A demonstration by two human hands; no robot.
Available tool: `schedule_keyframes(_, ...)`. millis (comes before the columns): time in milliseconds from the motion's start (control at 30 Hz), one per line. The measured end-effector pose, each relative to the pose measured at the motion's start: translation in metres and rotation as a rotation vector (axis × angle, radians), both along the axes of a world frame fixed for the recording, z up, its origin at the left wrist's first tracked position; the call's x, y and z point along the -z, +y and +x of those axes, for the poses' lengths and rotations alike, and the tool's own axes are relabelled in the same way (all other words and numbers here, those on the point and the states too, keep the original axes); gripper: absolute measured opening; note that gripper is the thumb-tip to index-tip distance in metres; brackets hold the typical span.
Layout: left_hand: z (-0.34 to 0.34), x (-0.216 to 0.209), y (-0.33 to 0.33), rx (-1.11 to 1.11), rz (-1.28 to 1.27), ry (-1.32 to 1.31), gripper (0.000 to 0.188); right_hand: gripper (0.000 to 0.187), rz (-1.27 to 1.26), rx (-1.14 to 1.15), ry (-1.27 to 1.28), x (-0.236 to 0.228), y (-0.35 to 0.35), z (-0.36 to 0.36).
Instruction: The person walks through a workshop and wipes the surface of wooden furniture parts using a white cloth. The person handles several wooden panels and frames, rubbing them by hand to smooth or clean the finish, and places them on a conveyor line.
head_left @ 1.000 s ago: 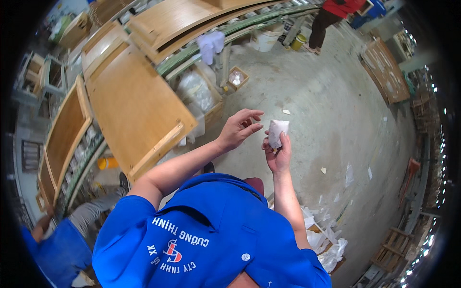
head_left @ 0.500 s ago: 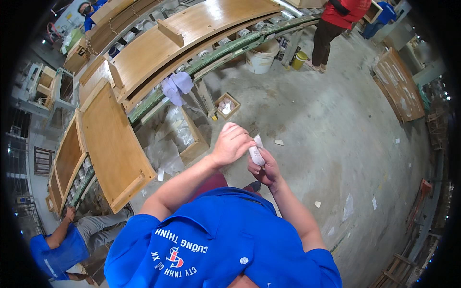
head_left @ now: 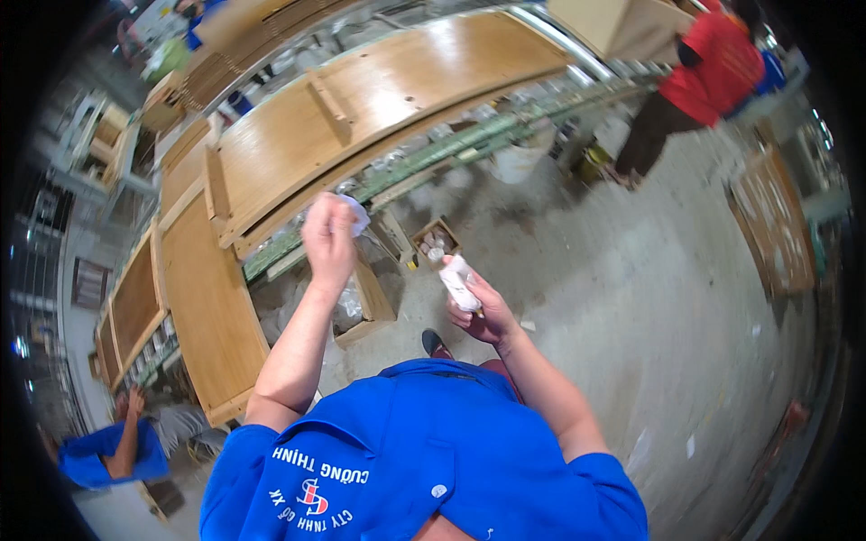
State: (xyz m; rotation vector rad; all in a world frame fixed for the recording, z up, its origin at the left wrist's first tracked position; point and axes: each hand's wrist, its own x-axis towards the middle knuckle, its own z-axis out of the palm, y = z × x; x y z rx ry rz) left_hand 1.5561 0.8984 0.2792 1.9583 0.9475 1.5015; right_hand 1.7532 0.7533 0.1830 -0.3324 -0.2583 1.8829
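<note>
My left hand (head_left: 329, 242) is raised at the green rail of the conveyor, its fingers closed at a pale purple cloth (head_left: 357, 216). Part of the cloth sticks out to the right of the fingers; the hand covers the rest and is slightly blurred. Lower and to the right, in front of my body, my right hand (head_left: 480, 308) is closed around a small white packet (head_left: 458, 281). The packet looks soft and crumpled, and its upper end points toward a small wooden box (head_left: 436, 238) on the floor.
Long varnished wooden panels (head_left: 361, 86) lie on the roller conveyor (head_left: 469, 135); another panel (head_left: 203, 298) extends down the left. A wooden crate (head_left: 368, 302) with plastic stands below. A person in red (head_left: 713, 68) is at the far right, one in blue (head_left: 113, 455) at lower left.
My left hand has left the packet and moved up and left to the purple cloth. My right hand keeps the packet, now slightly higher. The whole view has shifted.
</note>
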Motion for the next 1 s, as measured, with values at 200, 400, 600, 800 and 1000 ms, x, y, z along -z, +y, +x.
schedule_keyframes(200,0.033,0.035,0.004,0.087,-0.075,0.358,0.023,0.044,0.041,-0.123,-0.091,0.001,0.080,0.021)
schedule_keyframes(400,0.041,0.015,-0.007,-0.177,-0.249,0.496,0.021,0.036,0.059,-0.429,-0.270,-0.004,0.155,0.017)
schedule_keyframes(600,0.032,0.017,-0.041,-0.516,-0.274,0.448,0.017,0.035,0.146,-0.768,-0.341,-0.015,0.188,-0.006)
schedule_keyframes(800,-0.018,0.028,-0.132,-0.782,-0.458,0.393,0.015,0.025,0.122,-1.127,-0.368,-0.005,0.142,-0.087)
schedule_keyframes(1000,-0.096,0.033,-0.248,-0.886,-0.514,0.279,0.015,0.016,0.058,-1.584,-0.297,0.015,0.068,-0.196)
